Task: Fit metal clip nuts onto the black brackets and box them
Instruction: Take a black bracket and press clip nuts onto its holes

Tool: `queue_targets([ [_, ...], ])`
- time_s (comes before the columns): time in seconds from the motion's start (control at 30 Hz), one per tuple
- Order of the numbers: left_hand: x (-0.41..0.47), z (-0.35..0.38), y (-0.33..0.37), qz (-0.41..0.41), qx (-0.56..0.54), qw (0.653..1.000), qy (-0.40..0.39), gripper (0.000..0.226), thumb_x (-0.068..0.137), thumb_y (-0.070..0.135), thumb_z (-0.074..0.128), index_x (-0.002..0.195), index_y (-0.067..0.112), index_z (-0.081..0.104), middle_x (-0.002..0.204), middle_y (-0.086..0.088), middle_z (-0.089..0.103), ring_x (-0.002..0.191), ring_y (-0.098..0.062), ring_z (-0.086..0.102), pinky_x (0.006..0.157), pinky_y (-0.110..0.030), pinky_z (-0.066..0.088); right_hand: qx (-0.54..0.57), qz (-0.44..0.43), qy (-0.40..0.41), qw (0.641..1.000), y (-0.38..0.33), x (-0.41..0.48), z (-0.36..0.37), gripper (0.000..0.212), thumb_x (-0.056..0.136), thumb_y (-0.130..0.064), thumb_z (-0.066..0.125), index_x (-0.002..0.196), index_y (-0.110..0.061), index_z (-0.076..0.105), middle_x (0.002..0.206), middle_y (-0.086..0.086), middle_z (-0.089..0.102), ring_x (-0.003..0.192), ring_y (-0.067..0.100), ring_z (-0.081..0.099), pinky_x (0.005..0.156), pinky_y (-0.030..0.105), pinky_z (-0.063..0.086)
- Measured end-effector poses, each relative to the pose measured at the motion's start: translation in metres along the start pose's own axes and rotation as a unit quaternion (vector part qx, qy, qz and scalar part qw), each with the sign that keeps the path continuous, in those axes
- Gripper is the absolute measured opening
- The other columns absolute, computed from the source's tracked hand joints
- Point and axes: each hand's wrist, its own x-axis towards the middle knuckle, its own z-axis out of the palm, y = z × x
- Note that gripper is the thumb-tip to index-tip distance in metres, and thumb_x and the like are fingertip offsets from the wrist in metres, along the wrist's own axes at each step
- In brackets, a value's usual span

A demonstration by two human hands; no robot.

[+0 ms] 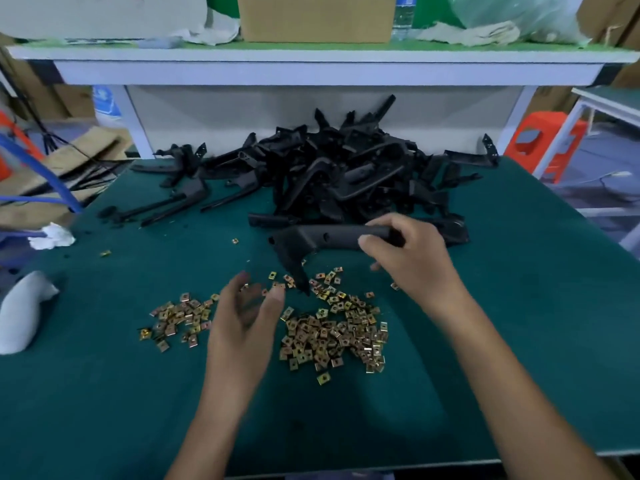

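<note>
**Right hand grips, left hand loose**

Both bare forearms reach forward from the lower edge of the view. The right hand [412,261] lies further forward, its back turned up, with fingers and thumb curled round one end of a black bracket [325,236]. The left hand [247,317] is nearer, blurred, its fingers loosely spread and slightly curved.

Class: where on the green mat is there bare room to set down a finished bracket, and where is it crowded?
Bare: the green mat right of the right hand, out to its edge; also the near-left corner, below the clip nuts and white bundle. Crowded: the back, under the bracket pile, and the centre, with nuts and the left hand.
</note>
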Motion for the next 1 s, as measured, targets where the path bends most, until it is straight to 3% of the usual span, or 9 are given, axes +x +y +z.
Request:
queue_targets([
  [0.13, -0.003, 0.037, 0.015, -0.020, -0.083, 0.993, -0.080, 0.026, 0.097, 0.017, 0.064, 0.122, 0.024, 0.059, 0.105, 0.003, 0.076, 0.088, -0.009, 0.071, 0.069, -0.022, 0.056, 0.115, -0.024, 0.018, 0.993, -0.001, -0.066, -0.019, 0.029, 0.077, -0.050, 0.079, 0.089, -0.026, 0.067, 0.068, -0.003, 0.063, 0.064, 0.016, 0.061, 0.059, 0.020, 0.044],
  [0.27, -0.023, 0.071, 0.003, -0.089, -0.117, 0.979, -0.139, 0.034, 0.095, -0.009, 0.050, 0.107, 0.016, 0.068, 0.086, -0.003, 0.075, 0.067, -0.008, 0.063, 0.055, -0.020, 0.048, 0.264, 0.026, 0.079, 0.961, 0.025, -0.114, -0.014, 0.045, 0.065, -0.060, 0.089, 0.083, -0.024, 0.069, 0.072, -0.001, 0.061, 0.069, 0.014, 0.060, 0.066, 0.023, 0.050],
  [0.4, -0.039, 0.084, -0.011, -0.025, -0.005, 0.978, -0.205, 0.030, 0.086, 0.007, 0.053, 0.099, 0.030, 0.068, 0.089, 0.008, 0.074, 0.080, -0.007, 0.068, 0.068, -0.020, 0.052, 0.262, 0.142, 0.127, 0.946, 0.050, -0.128, 0.014, 0.050, 0.072, -0.056, 0.085, 0.069, -0.011, 0.064, 0.063, 0.013, 0.063, 0.062, 0.022, 0.064, 0.064, 0.027, 0.051],
  [0.5, -0.028, 0.078, -0.017, 0.099, 0.152, 0.959, -0.220, 0.030, 0.092, 0.016, 0.054, 0.096, 0.044, 0.065, 0.096, 0.027, 0.069, 0.092, 0.005, 0.065, 0.078, -0.008, 0.048, 0.269, 0.242, 0.173, 0.916, 0.064, -0.129, 0.023, 0.017, 0.084, -0.037, 0.079, 0.073, -0.025, 0.075, 0.065, -0.004, 0.071, 0.061, 0.008, 0.068, 0.065, 0.028, 0.051],
  [0.57, -0.002, 0.075, -0.020, 0.143, 0.212, 0.948, -0.188, 0.026, 0.098, 0.018, 0.055, 0.104, 0.039, 0.067, 0.095, 0.029, 0.068, 0.088, 0.007, 0.064, 0.073, -0.005, 0.046, 0.254, 0.277, 0.195, 0.906, 0.072, -0.126, 0.023, 0.014, 0.089, -0.035, 0.073, 0.076, -0.037, 0.076, 0.073, -0.018, 0.073, 0.071, 0.003, 0.070, 0.074, 0.030, 0.047],
  [0.7, 0.068, 0.076, -0.026, 0.212, 0.362, 0.902, -0.099, 0.023, 0.101, 0.015, 0.054, 0.117, 0.014, 0.070, 0.110, 0.000, 0.072, 0.101, -0.017, 0.064, 0.091, -0.031, 0.051, 0.306, 0.304, 0.206, 0.878, 0.066, -0.120, 0.023, 0.024, 0.075, -0.065, 0.072, 0.090, -0.046, 0.072, 0.103, -0.033, 0.065, 0.098, -0.006, 0.058, 0.098, 0.035, 0.040],
  [0.8, 0.103, 0.083, -0.030, 0.228, 0.452, 0.857, -0.099, 0.028, 0.100, 0.016, 0.055, 0.125, 0.010, 0.069, 0.113, -0.014, 0.070, 0.107, -0.029, 0.060, 0.101, -0.038, 0.043, 0.357, 0.302, 0.172, 0.867, 0.063, -0.118, 0.028, 0.037, 0.076, -0.063, 0.071, 0.102, -0.036, 0.072, 0.112, -0.018, 0.069, 0.107, 0.005, 0.062, 0.105, 0.039, 0.041],
  [0.9, 0.121, 0.087, -0.028, 0.204, 0.470, 0.851, -0.116, 0.019, 0.098, 0.019, 0.060, 0.109, 0.014, 0.074, 0.105, -0.007, 0.072, 0.107, -0.025, 0.059, 0.103, -0.037, 0.039, 0.373, 0.284, 0.131, 0.874, 0.061, -0.117, 0.031, 0.038, 0.077, -0.058, 0.068, 0.059, -0.025, 0.062, 0.063, -0.004, 0.056, 0.060, 0.009, 0.052, 0.071, 0.034, 0.044],
  [1.0, 0.123, 0.088, -0.021, 0.165, 0.470, 0.856, -0.138, 0.011, 0.097, 0.020, 0.061, 0.099, 0.015, 0.070, 0.100, -0.001, 0.070, 0.104, -0.022, 0.059, 0.100, -0.035, 0.040, 0.446, 0.267, 0.141, 0.843, 0.068, -0.116, 0.033, 0.026, 0.075, -0.041, 0.071, 0.057, -0.022, 0.072, 0.051, 0.001, 0.048, 0.044, 0.009, 0.049, 0.043, 0.026, 0.043],
])
